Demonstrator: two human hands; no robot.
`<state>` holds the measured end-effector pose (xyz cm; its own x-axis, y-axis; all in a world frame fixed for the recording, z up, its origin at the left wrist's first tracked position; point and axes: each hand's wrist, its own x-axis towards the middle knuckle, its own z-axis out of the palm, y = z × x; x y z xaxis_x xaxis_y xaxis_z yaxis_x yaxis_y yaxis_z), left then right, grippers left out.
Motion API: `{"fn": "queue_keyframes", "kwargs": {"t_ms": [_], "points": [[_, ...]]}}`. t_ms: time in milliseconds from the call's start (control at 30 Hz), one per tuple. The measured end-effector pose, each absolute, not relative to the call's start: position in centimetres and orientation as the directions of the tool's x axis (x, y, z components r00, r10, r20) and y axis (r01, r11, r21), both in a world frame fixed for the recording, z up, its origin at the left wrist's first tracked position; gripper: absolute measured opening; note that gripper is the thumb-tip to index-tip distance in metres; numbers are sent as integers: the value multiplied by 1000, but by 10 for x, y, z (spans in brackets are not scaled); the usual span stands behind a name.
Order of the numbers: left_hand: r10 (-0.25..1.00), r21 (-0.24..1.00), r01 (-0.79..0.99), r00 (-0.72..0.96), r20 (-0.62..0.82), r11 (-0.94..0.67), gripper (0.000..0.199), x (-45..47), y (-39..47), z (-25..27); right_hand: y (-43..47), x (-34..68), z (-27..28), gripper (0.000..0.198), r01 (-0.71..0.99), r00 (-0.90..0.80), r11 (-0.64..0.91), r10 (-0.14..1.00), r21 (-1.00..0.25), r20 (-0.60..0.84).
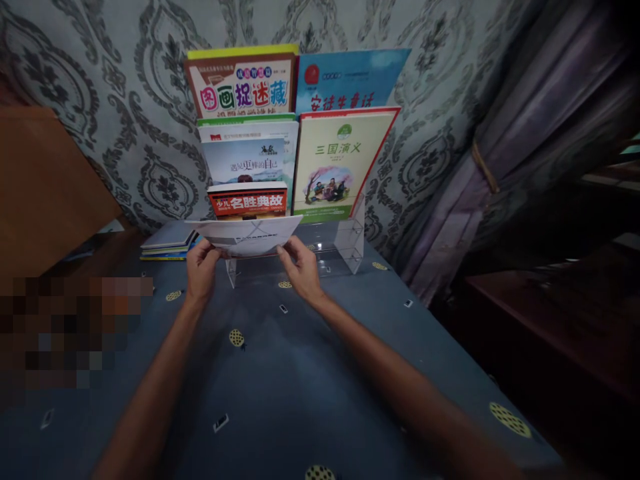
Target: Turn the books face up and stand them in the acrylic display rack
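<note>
Between both hands, a thin white-covered book (245, 237) is held tilted in front of a clear tiered book rack (350, 243). My left hand (203, 267) grips its left lower corner, and my right hand (300, 267) pinches the right lower edge with the thumb on top. Just behind it stands a red book (250, 202). Farther up the rack are a pale blue book (250, 153), a cream and green book (333, 167), a brown picture book (240, 83) and a blue book (345, 77).
A small stack of books (167, 240) lies left of the rack. The surface has a dark blue patterned cloth (280, 373). Patterned wallpaper (165, 67) is behind, a tied curtain (465, 160) hangs at right, and a brown panel (50, 187) stands at left.
</note>
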<state>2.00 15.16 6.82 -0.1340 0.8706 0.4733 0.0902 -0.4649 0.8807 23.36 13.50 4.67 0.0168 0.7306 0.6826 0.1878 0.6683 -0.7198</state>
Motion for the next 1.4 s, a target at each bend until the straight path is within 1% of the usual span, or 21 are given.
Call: {"fn": "queue_keyframes", "kwargs": {"t_ms": [100, 167, 300, 500, 633, 767, 900, 1067, 1133, 1300, 1400], "points": [[813, 821, 38, -123, 569, -569, 12, 25, 150, 71, 136, 239, 52, 28, 182, 26, 682, 716, -708, 697], [807, 811, 59, -81, 585, -582, 14, 30, 147, 75, 139, 243, 53, 29, 188, 29, 674, 723, -714, 690], [811, 808, 83, -12, 586, -583, 21, 34, 141, 78, 144, 247, 49, 28, 203, 24, 659, 736, -724, 677], [849, 845, 93, 0, 529, -527, 26, 29, 149, 67, 150, 247, 38, 23, 265, -2, 622, 764, -737, 645], [853, 836, 203, -1, 522, -511, 22, 24, 157, 58, 149, 247, 33, 21, 350, -28, 561, 807, -750, 590], [837, 794, 324, -9, 547, -515, 19, 22, 159, 54, 150, 248, 29, 19, 435, -46, 503, 841, -747, 539], [812, 719, 471, -11, 584, -511, 12, 24, 155, 54, 153, 249, 27, 18, 486, -51, 460, 864, -743, 501], [759, 597, 630, -19, 651, -496, 8, 24, 152, 57, 157, 253, 25, 17, 553, -53, 426, 876, -716, 480], [746, 579, 651, -30, 665, -491, 9, 22, 153, 57, 158, 255, 23, 17, 582, -57, 422, 874, -695, 483], [758, 603, 640, -48, 650, -476, 12, 19, 156, 55, 161, 256, 16, 17, 666, -26, 433, 827, -607, 561], [763, 613, 640, -63, 643, -464, 13, 19, 156, 53, 163, 256, 13, 16, 676, -5, 429, 815, -598, 579]]}}
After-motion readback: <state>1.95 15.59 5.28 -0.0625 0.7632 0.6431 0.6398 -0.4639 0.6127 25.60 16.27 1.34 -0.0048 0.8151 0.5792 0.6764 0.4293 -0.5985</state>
